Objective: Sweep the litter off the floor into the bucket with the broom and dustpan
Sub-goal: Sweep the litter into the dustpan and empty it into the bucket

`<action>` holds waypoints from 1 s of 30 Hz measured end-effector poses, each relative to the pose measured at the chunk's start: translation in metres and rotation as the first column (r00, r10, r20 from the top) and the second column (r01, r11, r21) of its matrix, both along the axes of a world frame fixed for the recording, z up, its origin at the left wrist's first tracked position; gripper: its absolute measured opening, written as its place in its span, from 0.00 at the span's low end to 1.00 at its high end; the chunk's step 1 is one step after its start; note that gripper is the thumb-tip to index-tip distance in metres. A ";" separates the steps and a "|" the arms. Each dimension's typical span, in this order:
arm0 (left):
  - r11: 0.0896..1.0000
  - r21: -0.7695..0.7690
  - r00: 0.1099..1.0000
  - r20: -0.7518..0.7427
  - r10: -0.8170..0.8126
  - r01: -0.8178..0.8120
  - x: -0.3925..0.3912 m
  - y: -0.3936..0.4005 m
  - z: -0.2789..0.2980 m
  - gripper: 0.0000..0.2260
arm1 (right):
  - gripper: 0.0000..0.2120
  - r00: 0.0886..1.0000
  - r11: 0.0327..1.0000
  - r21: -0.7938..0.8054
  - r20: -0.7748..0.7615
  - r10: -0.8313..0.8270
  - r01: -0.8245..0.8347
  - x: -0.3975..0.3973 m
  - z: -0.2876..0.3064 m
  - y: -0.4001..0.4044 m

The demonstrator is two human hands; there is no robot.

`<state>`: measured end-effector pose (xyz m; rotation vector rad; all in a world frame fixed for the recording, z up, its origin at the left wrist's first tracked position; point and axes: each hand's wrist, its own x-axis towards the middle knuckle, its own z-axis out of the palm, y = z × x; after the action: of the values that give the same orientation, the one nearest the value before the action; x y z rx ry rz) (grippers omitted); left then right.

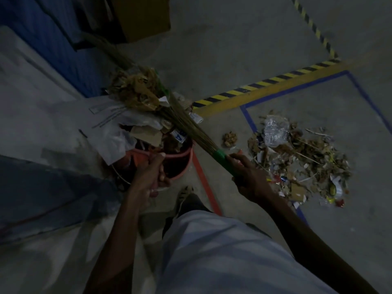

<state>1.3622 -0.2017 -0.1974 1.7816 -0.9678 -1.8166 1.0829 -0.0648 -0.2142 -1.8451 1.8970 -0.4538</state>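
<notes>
A red bucket [180, 166] stands on the floor just ahead of my foot, heaped with paper, plastic and dry leaves. My left hand [148, 179] is curled around a handle at the bucket's near rim; it looks like the dustpan's, and the pan itself is hidden under litter. My right hand [246, 175] grips the green-wrapped handle of the grass broom [191, 132]. The broom's bristles reach up and left across the bucket top through a clump of brown litter [135, 90]. A big pile of litter [297, 158] lies on the floor to the right.
A small crumpled scrap [229, 139] lies between bucket and pile. Blue tape [248, 117], a yellow-black hazard stripe [265, 85] and a red line [205, 183] mark the floor. A cardboard box [137, 15] and blue sheeting [48, 43] stand at the back left. My shoe [186, 196] is by the bucket.
</notes>
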 end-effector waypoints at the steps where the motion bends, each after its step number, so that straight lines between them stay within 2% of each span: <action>1: 1.000 0.005 1.000 -0.015 -0.010 0.010 0.005 -0.011 0.000 0.20 | 0.37 1.000 1.000 0.001 0.006 -0.003 0.003 0.005 -0.001 -0.008; 10: 0.990 0.055 0.991 0.029 -0.129 0.128 0.042 -0.074 -0.024 0.20 | 0.36 0.999 0.999 0.024 -0.014 -0.047 0.048 0.038 -0.015 -0.053; 14: 0.986 0.106 0.991 0.028 -0.132 0.128 0.049 -0.082 -0.051 0.19 | 0.35 0.998 0.991 0.126 -0.045 -0.032 0.038 0.047 -0.027 -0.061; 23: 0.934 0.328 0.987 0.034 -0.160 0.140 0.063 -0.088 -0.135 0.21 | 0.34 0.989 0.919 0.393 -0.143 0.037 0.022 0.073 -0.063 -0.084; 30: 0.803 0.579 0.979 0.033 -0.200 0.144 0.073 -0.097 -0.185 0.22 | 0.34 0.978 0.864 0.502 -0.199 0.066 0.044 0.094 -0.075 -0.108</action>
<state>1.4350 -0.2991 -0.3823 2.1986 -0.6617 -2.3456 1.1765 -0.1724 -0.2887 -1.5890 1.9004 0.2458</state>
